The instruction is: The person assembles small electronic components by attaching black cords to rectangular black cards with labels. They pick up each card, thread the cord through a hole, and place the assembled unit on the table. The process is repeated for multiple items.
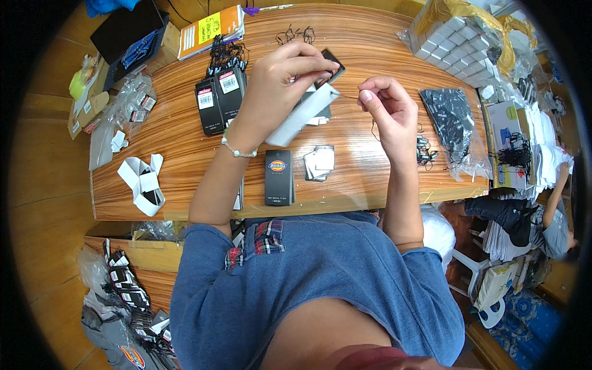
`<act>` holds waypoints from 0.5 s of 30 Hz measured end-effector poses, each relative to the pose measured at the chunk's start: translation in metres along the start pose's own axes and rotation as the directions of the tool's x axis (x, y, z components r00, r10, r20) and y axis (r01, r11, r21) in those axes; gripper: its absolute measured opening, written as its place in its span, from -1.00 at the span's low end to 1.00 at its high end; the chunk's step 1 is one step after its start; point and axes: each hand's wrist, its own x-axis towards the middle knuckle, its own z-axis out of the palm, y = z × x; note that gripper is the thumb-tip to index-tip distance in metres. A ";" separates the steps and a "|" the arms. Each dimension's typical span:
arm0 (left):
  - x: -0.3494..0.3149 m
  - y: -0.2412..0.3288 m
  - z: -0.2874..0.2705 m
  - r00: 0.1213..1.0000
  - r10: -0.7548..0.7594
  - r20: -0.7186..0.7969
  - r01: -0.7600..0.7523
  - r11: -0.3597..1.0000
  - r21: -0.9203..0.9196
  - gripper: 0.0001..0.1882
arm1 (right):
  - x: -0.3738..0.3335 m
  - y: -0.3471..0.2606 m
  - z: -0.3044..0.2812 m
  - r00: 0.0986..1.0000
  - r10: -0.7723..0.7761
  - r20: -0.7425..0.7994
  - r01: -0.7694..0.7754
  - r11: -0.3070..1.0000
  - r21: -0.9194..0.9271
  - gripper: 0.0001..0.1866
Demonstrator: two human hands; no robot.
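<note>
While left hand (280,77) pinches black tag (332,63) with white strip (302,115), right hand (388,108) pinches thin black string (374,126); black tag stack (219,98) left, black folded tag (279,177) on wooden table (185,154) below.

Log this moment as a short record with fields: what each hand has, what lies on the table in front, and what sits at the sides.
left hand: raised over the table, pinching a black tag with a white paper strip hanging below it
right hand: pinching a thin dark string
table: wooden, glossy
near edge: one black hang tag, small stack of white tags
left side: bundled black tags, white paper loops
right side: clear bag of black pieces
</note>
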 end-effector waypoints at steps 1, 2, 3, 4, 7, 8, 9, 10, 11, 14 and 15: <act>-0.001 0.001 0.001 1.000 -0.019 -0.018 0.017 0.997 -0.080 -0.78 | 0.001 0.000 0.002 1.000 -0.012 -0.019 0.011 1.000 -0.013 -0.89; 0.000 0.005 0.001 0.999 -0.036 -0.019 0.034 0.993 -0.112 -0.79 | 0.001 -0.001 0.003 1.000 -0.016 -0.025 0.016 1.000 -0.012 -0.88; 0.000 0.003 0.002 0.999 -0.039 -0.031 0.032 0.981 -0.190 -0.80 | 0.003 -0.003 0.004 0.999 -0.021 -0.030 0.021 1.000 -0.011 -0.86; -0.001 0.000 0.005 0.998 -0.042 -0.043 0.029 0.963 -0.267 -0.82 | 0.004 -0.004 0.005 0.999 -0.026 -0.036 0.025 1.000 -0.009 -0.85; -0.003 0.001 0.007 0.990 -0.139 0.008 0.126 0.867 -0.481 -0.82 | 0.003 -0.008 0.011 0.999 -0.039 -0.028 0.042 0.992 0.120 -0.82; -0.004 0.001 0.006 0.986 -0.160 0.045 0.160 0.836 -0.525 -0.80 | 0.003 -0.007 0.011 0.999 -0.045 -0.012 0.046 0.990 0.132 -0.82; -0.004 0.002 0.006 0.980 -0.178 0.083 0.194 0.802 -0.565 -0.78 | 0.003 -0.007 0.012 0.999 -0.051 0.003 0.050 0.988 0.145 -0.81; -0.004 0.001 0.007 0.977 -0.187 0.103 0.211 0.783 -0.585 -0.78 | 0.003 -0.006 0.012 0.998 -0.057 0.019 0.054 0.986 0.157 -0.81; -0.005 0.000 0.008 0.973 -0.196 0.121 0.229 0.765 -0.602 -0.79 | 0.003 -0.007 0.012 0.999 -0.043 0.030 0.038 0.987 0.156 -0.81; -0.004 0.002 0.008 0.962 -0.215 0.168 0.272 0.711 -0.649 -0.80 | 0.003 -0.010 0.012 0.998 -0.017 0.056 0.008 0.987 0.158 -0.80; -0.004 0.003 0.007 0.958 -0.219 0.183 0.285 0.692 -0.664 -0.80 | 0.003 -0.007 0.010 0.998 -0.019 0.059 0.010 0.987 0.161 -0.79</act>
